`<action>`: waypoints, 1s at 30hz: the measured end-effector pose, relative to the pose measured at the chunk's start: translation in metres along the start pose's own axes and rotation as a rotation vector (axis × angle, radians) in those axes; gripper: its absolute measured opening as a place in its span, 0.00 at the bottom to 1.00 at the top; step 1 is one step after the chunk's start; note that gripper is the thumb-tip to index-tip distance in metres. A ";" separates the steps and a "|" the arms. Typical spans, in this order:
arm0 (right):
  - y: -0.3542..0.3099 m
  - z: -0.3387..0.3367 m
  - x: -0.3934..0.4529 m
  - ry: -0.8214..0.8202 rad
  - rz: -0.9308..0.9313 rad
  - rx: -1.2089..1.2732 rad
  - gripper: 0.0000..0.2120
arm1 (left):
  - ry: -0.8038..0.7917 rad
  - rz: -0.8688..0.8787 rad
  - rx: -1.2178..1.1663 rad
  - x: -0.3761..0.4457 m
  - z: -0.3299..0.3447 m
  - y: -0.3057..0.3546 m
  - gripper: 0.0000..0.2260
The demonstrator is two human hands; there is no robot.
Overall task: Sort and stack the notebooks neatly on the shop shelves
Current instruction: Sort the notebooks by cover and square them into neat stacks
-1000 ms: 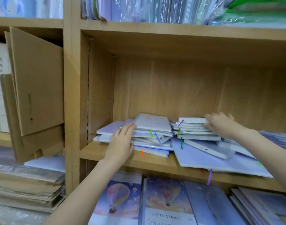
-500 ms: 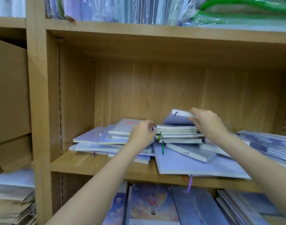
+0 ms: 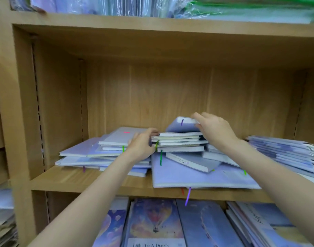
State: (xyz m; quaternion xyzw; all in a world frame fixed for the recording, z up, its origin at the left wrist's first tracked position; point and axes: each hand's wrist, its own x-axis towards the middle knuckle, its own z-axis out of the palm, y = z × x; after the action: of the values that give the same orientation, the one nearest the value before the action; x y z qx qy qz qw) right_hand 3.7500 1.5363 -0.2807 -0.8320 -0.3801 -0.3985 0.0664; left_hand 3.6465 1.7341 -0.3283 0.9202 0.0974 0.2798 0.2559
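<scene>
My right hand (image 3: 216, 131) grips the far edge of the top notebook (image 3: 182, 124), fingers curled over it, tilting it up off the middle stack (image 3: 179, 142) on the wooden shelf (image 3: 92, 182); my left hand (image 3: 141, 144) presses against that stack's left side, fingers bent round its spines, though how firmly they hold I cannot tell. A looser pile (image 3: 102, 152) lies just left of my wrist; a large lilac notebook (image 3: 197, 176) lies under the stack, its purple ribbon (image 3: 187, 196) hanging over the shelf edge; another slanted pile (image 3: 288, 154) sits to the right.
</scene>
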 end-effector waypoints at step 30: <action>-0.032 0.019 0.003 -0.042 -0.204 -0.099 0.12 | -0.055 -0.219 -0.218 0.002 -0.012 0.012 0.13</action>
State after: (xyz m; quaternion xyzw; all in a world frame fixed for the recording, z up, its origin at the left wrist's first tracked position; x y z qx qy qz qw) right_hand 3.7407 1.5678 -0.2972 -0.7994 -0.4442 -0.4038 -0.0236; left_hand 3.6417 1.7301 -0.3125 0.8782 0.1592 0.2338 0.3857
